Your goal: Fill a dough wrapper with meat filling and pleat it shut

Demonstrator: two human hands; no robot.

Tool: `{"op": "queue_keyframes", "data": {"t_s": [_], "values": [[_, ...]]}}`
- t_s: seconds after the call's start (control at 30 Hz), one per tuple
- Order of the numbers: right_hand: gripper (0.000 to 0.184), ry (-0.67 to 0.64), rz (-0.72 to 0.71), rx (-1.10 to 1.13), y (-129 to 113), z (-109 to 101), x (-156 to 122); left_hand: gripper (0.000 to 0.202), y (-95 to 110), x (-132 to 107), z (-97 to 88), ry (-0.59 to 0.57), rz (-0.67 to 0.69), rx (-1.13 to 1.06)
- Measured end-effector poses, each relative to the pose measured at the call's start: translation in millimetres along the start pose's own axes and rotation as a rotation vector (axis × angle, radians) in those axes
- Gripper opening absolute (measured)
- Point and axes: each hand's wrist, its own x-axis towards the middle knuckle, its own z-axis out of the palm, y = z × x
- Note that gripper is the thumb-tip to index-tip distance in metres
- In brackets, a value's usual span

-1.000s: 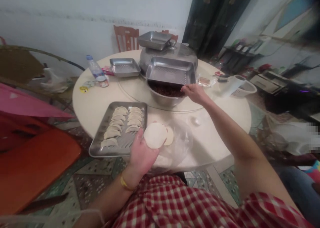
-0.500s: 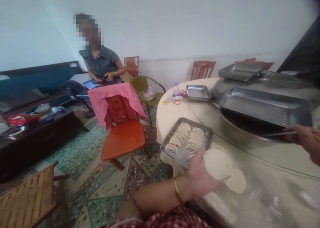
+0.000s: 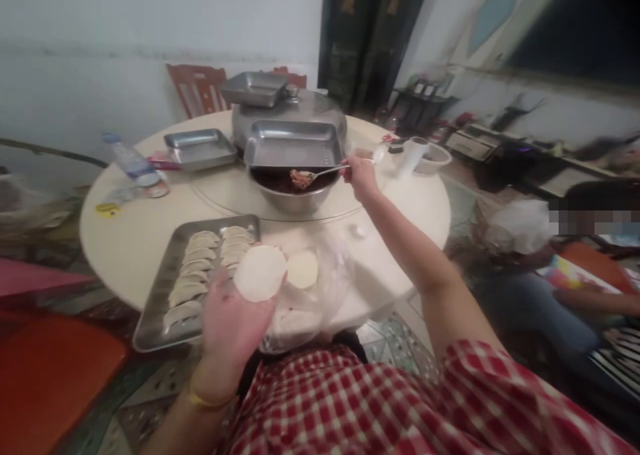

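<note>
My left hand lies palm up over the table's near edge with a round white dumpling wrapper resting on its fingers. My right hand is stretched out to the far side and grips a metal spoon loaded with reddish filling, held just above the steel bowl of filling. A steel tray with two rows of folded dumplings sits to the left of my left hand. More wrappers lie on clear plastic beside it.
An empty steel tray leans on the bowl's far rim, with a big lidded pot and two more trays behind. A water bottle stands at the left. An orange chair is at lower left. A person sits at the right.
The view swung left toward the room and came back to the table. My right hand has lifted a spoonful of filling out of the bowl. My left hand still carries the wrapper.
</note>
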Motion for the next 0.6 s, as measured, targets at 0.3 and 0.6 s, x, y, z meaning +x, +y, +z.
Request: {"op": "queue_keyframes", "data": {"t_s": [0.3,0.6], "values": [[0.029,0.024,-0.173,-0.131,14.8,3.2,5.6,0.067,-6.1,3.3,6.7,0.103,-0.029,0.033],[0.020,-0.671,-0.766,-0.963,5.3,27.3,10.7,0.060,-5.6,4.7,-11.8,-0.025,-0.118,-0.033]]}}
